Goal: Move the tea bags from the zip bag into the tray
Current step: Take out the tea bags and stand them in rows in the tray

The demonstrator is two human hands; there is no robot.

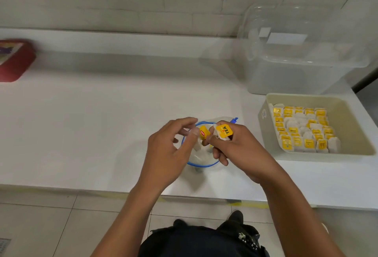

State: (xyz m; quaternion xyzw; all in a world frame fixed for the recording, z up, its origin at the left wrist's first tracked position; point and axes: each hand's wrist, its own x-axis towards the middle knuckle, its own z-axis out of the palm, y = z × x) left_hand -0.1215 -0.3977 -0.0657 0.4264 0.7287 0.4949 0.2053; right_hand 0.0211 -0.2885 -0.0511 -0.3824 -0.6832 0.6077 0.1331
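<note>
A clear zip bag point(201, 159) with a blue rim stands open on the white counter in front of me. My left hand point(167, 152) pinches its left rim near a tea bag with a yellow tag point(204, 132) that pokes out of the opening. My right hand point(235, 150) grips a tea bag with a yellow "TEA" tag point(224, 131) just above the bag's right edge. The beige tray point(347, 113) sits to the right, holding several rows of yellow-tagged tea bags point(302, 130).
A clear plastic bin point(302, 48) stands behind the tray against the white brick wall. A red box point(14, 60) lies at the far left of the counter. The counter's front edge runs just below my wrists, with tiled floor beneath.
</note>
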